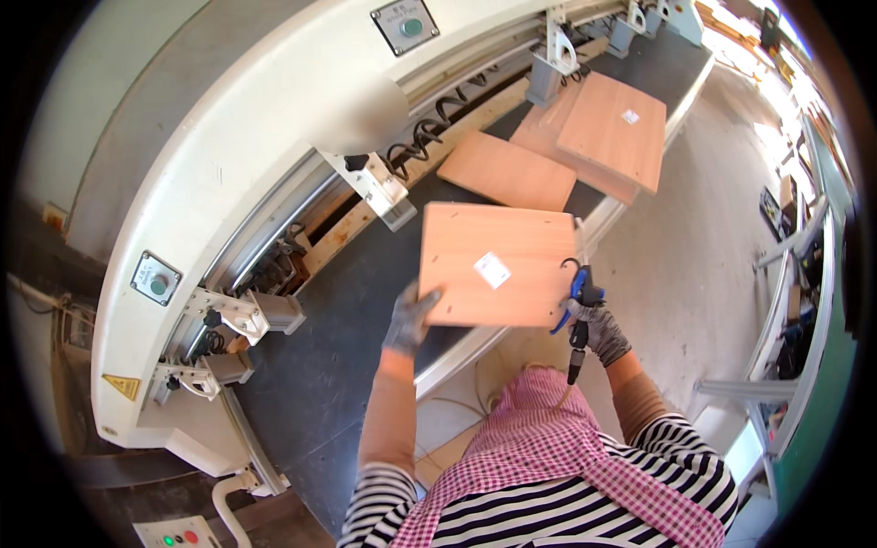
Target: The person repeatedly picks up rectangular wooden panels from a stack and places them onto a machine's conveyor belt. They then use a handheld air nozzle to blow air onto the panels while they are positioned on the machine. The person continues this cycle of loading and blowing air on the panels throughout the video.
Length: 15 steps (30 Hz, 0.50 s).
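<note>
A flat wood-coloured board [512, 228] with a white label and several small dark slots is held up in front of me, over the front edge of the dark machine table. Grey-gloved, my left hand [409, 321] is closed on its lower left corner. At the board's right edge, my right hand [605, 331], also gloved, is wrapped round a blue and black air blow gun [585, 294] whose hose [564, 396] runs down past my apron. The gun's curved hook overlaps the board's right edge; I cannot tell whether it touches.
Beyond lie a loose board [507, 172] and a stack of labelled boards [621, 128] on the dark table [338, 301]. A white machine frame [228, 155] with clamps and coiled hoses [429, 132] runs along the left. Metal racking [790, 356] stands at the right.
</note>
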### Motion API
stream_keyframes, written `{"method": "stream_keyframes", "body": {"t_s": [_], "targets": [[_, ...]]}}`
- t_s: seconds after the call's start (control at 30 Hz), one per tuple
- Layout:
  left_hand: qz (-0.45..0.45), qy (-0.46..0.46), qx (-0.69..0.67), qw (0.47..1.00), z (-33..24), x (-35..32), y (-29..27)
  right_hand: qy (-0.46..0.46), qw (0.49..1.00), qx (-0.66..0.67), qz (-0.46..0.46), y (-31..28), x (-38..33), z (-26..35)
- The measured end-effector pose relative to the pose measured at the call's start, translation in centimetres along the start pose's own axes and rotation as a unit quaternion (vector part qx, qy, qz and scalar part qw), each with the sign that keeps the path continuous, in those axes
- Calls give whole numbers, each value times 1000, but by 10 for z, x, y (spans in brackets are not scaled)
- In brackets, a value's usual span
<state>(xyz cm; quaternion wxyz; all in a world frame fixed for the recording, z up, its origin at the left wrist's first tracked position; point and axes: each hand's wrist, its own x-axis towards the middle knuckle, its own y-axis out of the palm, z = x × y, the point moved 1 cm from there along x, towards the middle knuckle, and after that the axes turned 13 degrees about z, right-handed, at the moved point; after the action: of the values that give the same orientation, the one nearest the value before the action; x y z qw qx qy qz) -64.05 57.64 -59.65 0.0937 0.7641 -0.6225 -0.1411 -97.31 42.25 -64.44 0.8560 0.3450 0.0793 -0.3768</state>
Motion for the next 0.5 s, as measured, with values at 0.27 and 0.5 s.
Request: {"method": "stream_keyframes", "body": {"t_s": [0.27, 0.5], "targets": [[-239, 31, -187, 952, 59, 160, 15, -21, 998, -43, -32, -19, 125, 67], [-168, -131, 308, 927, 116, -119, 117, 17, 975, -186, 120, -14, 88, 109]]}}
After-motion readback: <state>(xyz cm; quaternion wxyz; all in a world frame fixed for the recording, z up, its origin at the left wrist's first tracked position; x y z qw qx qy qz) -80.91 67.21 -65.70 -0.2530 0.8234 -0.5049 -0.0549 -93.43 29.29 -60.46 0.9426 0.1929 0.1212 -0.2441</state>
